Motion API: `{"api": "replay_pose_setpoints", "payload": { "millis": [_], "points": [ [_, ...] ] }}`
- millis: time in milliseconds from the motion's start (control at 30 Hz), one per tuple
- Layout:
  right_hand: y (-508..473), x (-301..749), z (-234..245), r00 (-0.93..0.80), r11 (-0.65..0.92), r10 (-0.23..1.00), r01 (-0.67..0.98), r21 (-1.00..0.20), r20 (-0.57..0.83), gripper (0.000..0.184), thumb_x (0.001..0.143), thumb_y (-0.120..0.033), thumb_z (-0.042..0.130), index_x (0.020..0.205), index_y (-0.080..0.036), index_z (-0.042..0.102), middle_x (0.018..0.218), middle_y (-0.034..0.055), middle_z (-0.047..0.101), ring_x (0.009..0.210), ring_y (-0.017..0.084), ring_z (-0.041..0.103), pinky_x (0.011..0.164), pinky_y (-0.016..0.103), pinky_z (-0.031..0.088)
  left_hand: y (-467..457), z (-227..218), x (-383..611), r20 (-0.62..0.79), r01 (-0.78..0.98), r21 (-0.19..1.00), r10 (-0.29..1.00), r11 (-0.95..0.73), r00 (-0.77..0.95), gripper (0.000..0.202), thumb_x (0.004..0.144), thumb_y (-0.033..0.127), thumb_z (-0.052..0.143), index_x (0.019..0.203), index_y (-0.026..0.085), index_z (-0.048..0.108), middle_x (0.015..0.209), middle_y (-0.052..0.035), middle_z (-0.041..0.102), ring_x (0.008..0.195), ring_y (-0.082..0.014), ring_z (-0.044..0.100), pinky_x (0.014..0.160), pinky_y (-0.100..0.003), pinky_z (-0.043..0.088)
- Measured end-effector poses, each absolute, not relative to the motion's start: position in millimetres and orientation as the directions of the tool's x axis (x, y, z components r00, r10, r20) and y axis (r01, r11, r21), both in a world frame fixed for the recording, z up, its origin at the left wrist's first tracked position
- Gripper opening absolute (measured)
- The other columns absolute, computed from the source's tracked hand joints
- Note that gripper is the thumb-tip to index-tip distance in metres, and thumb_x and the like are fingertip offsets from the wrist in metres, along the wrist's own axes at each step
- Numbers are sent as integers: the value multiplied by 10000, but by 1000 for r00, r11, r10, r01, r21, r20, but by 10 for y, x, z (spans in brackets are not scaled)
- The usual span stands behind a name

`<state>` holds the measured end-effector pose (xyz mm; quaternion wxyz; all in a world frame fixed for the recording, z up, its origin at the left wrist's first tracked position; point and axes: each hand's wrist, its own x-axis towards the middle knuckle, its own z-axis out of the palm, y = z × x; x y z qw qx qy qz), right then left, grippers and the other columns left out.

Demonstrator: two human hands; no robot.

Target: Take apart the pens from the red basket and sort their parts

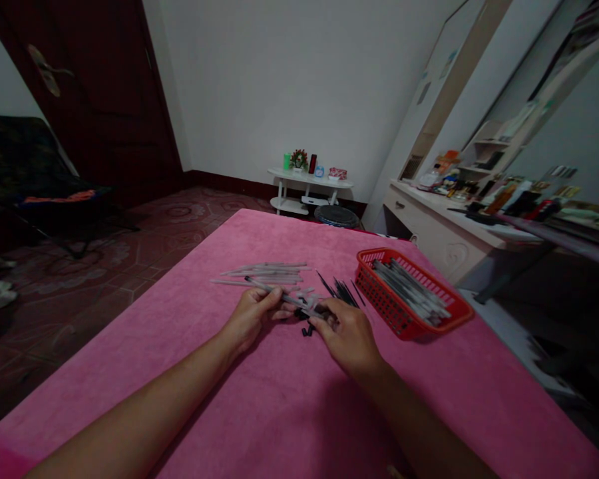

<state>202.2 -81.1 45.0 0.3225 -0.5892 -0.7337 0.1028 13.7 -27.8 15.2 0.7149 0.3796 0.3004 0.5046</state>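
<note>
Two hands share one thin grey tube over the pink table.

The left hand (252, 314) pinches the grey tube (294, 301) near its middle, and the right hand (347, 334) is closed over its near end, just above the table (279, 426). The tube looks light, stiff and smooth, so it probably slips easily; a pinch at mid-length seems safest. Small black pieces (307, 330) lie under the hands, loose tubes (269, 271) behind them, and black rods (342, 290) beside the red basket (389, 311). The right fingers hide the tube's tip, and dim light blurs the small parts.
</note>
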Motion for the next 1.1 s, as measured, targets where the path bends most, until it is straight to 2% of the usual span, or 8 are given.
{"api": "replay_pose_setpoints", "payload": {
  "millis": [133, 367, 533, 633, 800, 933, 1033, 1100],
  "points": [
    [-815, 2024, 444, -100, 296, 925, 796, -528, 367, 91, 810, -232, 621, 890, -213, 661, 837, 38, 691, 747, 183, 616, 682, 274, 438, -265, 130, 132, -57, -476, 854, 949, 208, 311, 331, 686, 383, 789, 760, 70, 712, 733, -119, 736, 659, -169, 698, 633, -231, 565],
    [-834, 2010, 471, -119, 305, 917, 825, -475, 381, 89, 817, -230, 615, 893, -204, 653, 790, 24, 671, 695, 168, 598, 624, 256, 414, -270, 88, 143, -64, -453, 867, 946, 210, 318, 323, 690, 394, 783, 757, 86, 711, 690, -98, 727, 609, -166, 688, 592, -231, 552],
    [-853, 2007, 456, -217, 396, 872, 840, -372, 439, 100, 859, -193, 564, 913, -199, 648, 878, 50, 676, 793, 182, 624, 697, 261, 428, -306, 86, 166, -69, -433, 877, 947, 208, 313, 321, 691, 397, 781, 741, 89, 706, 655, -78, 709, 569, -133, 658, 541, -195, 514],
    [-857, 2008, 423, -255, 435, 851, 833, -342, 459, 129, 878, -185, 534, 941, -198, 646, 902, 66, 676, 844, 192, 630, 755, 268, 437, -329, 81, 197, -78, -457, 861, 946, 223, 314, 328, 661, 388, 802, 762, 91, 706, 661, -71, 703, 552, -124, 638, 546, -211, 517],
    [-856, 2001, 388, -240, 487, 821, 767, -417, 517, 138, 862, -143, 521, 908, -186, 644, 873, 69, 672, 826, 190, 625, 750, 269, 451, -372, 85, 244, -69, -481, 850, 950, 215, 304, 331, 637, 381, 815, 697, 82, 687, 618, -60, 675, 533, -120, 614, 576, -234, 517],
    [-875, 1981, 400, -177, 461, 837, 738, -493, 518, 114, 835, -155, 534, 819, -192, 640, 789, 58, 662, 761, 186, 616, 687, 263, 441, -432, 128, 282, -39, -509, 844, 966, 170, 257, 339, 617, 389, 822, 674, 93, 667, 593, -44, 655, 524, -124, 601, 571, -249, 507],
    [-890, 1955, 425, -100, 396, 880, 694, -601, 465, 84, 803, -176, 568, 766, -189, 643, 736, 38, 654, 710, 170, 602, 645, 254, 429, -469, 135, 297, -26, -515, 842, 965, 161, 260, 335, 631, 393, 813, 683, 94, 672, 584, -40, 650, 516, -123, 595, 559, -245, 492],
    [-889, 1936, 448, -50, 328, 923, 620, -713, 381, 76, 777, -193, 585, 731, -182, 645, 706, 27, 649, 658, 154, 585, 603, 246, 423, -480, 112, 296, 3, -522, 840, 960, 149, 279, 313, 664, 387, 793, 690, 98, 675, 590, -40, 649, 529, -130, 601, 573, -253, 490]
  ]
}}
